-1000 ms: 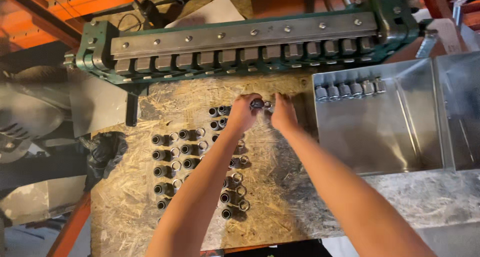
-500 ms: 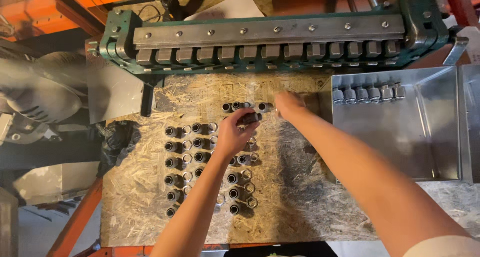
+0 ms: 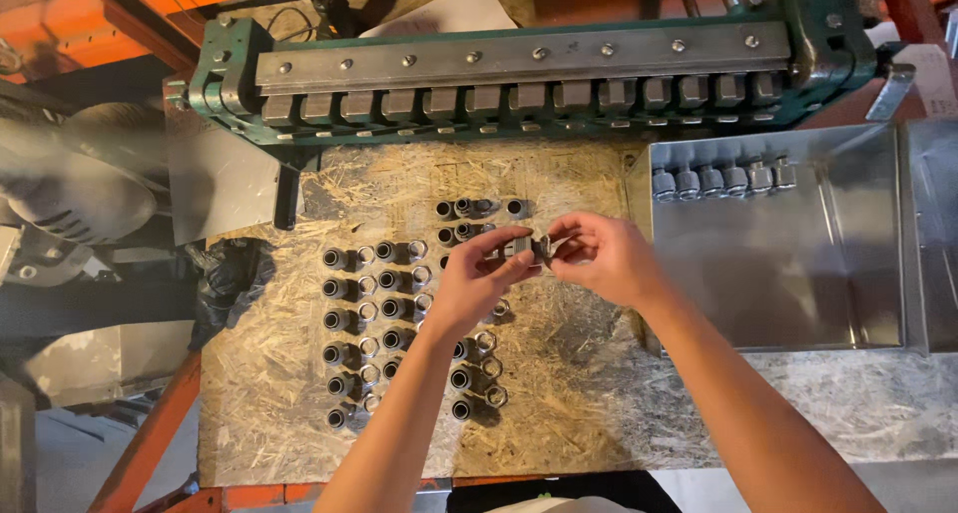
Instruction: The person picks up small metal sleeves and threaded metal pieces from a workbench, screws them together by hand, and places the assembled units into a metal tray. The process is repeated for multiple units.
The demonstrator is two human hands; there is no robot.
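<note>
Between my two hands, just above the middle of the board (image 3: 299, 413), sits a small grey metal fitting (image 3: 526, 246), pinched at both ends and lifted clear of the wood. My left hand (image 3: 477, 285) grips its near end with thumb and forefinger closed around it; my right hand (image 3: 602, 258) is closed on the far end, fingers curled over what looks like a nut (the joint itself is hidden under the fingertips, so I cannot tell how far it is threaded). As I judge it, the step is joining the two parts, and doing it well means holding one half steady in the left, keeping both pieces on one axis, and turning lightly with the right so the thread catches without crossing. Below and left of my hands, rows of fittings (image 3: 369, 318) stand on the board, each dark body paired with a loose ring just beside it; a shorter row (image 3: 479, 209) lies just beyond my fingers. Right of the board, a shiny metal tray (image 3: 798, 273) holds a line of assembled pieces (image 3: 723, 179) against its far wall, well apart from my hands. Across the far edge runs a green bending brake (image 3: 519, 69) with a row of steel fingers.
</note>
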